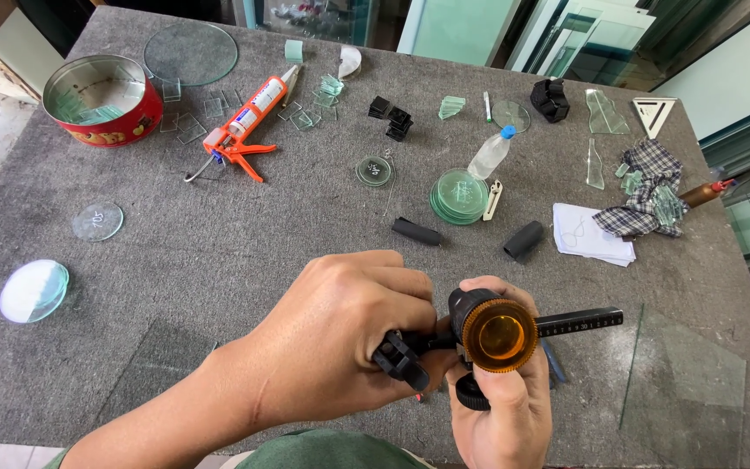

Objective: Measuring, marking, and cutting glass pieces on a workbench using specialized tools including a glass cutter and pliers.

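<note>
Amber-capped black circle cutter (pixel 492 334) sits low centre over the grey felt desk (pixel 219 252), ruler bar sticking out to the right. L hand (pixel 340 334) comes in from lower left, forearm angled up, fingers curled shut round the bar's black end block. R hand (pixel 505 408) rises from below, wrapped w/ thumb up round the knob's stem. Glass sheet (pixel 683 386) lies just right.

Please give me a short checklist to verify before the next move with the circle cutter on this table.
1. Left hand grips the cutter's black head: ok.
2. Right hand holds the cutter under its amber knob: ok.
3. Scale bar free of other things: ok.
4. Glass sheet lies flat on the table: ok.
5. Cutting wheel condition: cannot tell, hidden by the hands.
</note>
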